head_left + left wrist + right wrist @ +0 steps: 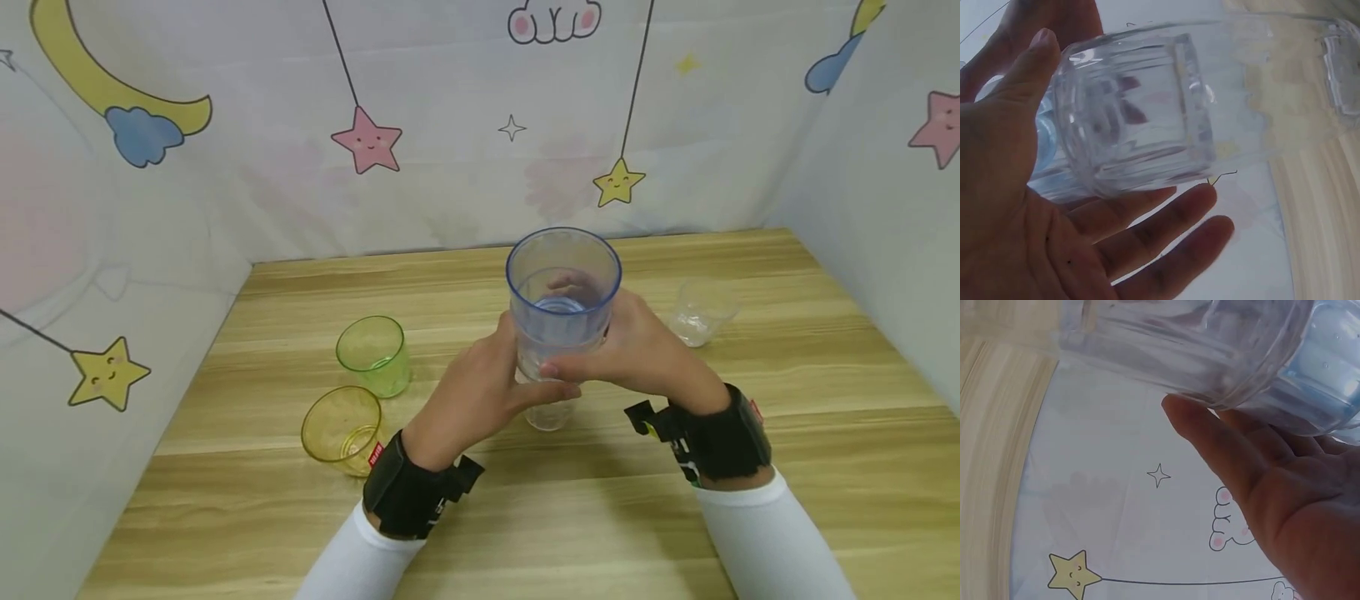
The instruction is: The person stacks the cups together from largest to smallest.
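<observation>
A blue-rimmed transparent cup (558, 329) sits over a colourless clear cup (547, 417), forming a stack; ridged walls of one cup show inside another in the left wrist view. Around its left side my left hand (472, 387) grips the stack, thumb across the front. My right hand (645, 350) holds it from the right, a little higher, its thumb also in front. Fingers of the left hand (1154, 244) stretch along the clear wall in the left wrist view. Whether the stack's base touches the table cannot be told.
On the wooden table (600, 533), a green cup (386, 379) and a yellow cup (341, 450) stand to the left. Another clear cup (693, 321) is at the right. A patterned white cloth (450, 192) hangs behind and along both sides.
</observation>
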Demonstrator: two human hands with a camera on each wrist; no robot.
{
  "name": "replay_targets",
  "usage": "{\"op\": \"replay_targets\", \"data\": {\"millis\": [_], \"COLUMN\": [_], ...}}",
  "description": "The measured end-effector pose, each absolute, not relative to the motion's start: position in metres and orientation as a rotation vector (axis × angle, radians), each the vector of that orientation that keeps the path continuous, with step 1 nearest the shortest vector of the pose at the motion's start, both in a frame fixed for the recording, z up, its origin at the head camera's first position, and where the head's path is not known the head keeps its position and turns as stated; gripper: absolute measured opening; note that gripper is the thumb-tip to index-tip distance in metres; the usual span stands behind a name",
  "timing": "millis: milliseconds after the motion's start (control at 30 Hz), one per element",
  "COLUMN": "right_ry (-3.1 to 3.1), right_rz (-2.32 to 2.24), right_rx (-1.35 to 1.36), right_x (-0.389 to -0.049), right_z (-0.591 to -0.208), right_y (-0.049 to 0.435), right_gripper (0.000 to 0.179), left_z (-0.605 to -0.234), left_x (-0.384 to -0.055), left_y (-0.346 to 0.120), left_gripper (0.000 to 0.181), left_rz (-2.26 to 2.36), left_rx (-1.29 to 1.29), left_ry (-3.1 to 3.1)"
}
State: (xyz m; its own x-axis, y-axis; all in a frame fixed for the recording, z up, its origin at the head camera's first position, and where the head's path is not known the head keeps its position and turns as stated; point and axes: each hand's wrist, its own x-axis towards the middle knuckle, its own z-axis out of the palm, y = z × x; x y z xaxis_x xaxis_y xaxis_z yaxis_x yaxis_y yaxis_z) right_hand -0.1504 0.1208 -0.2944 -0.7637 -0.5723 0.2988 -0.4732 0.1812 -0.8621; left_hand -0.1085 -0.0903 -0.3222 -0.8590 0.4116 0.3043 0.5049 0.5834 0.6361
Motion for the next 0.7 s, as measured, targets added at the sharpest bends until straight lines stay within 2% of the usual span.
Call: {"op": "replay_targets", "data": {"millis": [333,533,700], "right_ry": [2.301,2.317,2.296], "right_rz": [-1.605,-1.571,-1.565], "right_rx": [-1.04,-1.022,-1.029], "right_x": [-0.154,-0.156,-0.157], "right_z": [-0.296,-0.297,-0.297], "right_y": [0.124,0.128,0.128], "right_gripper": [0.082,0.083,0.083], "left_z": [-0.315,-0.309,-0.303], "left_x": [-0.103,-0.101,-0.098], "left_y": [-0.098,-0.104,-0.107], "left_gripper": [0.097,0.085,0.083], "left_rz": [-0.965,-0.827,-0.721], "left_rx": [-0.825,-0.751,-0.711], "left_ry": [-2.74,-2.889,-2.988]}}
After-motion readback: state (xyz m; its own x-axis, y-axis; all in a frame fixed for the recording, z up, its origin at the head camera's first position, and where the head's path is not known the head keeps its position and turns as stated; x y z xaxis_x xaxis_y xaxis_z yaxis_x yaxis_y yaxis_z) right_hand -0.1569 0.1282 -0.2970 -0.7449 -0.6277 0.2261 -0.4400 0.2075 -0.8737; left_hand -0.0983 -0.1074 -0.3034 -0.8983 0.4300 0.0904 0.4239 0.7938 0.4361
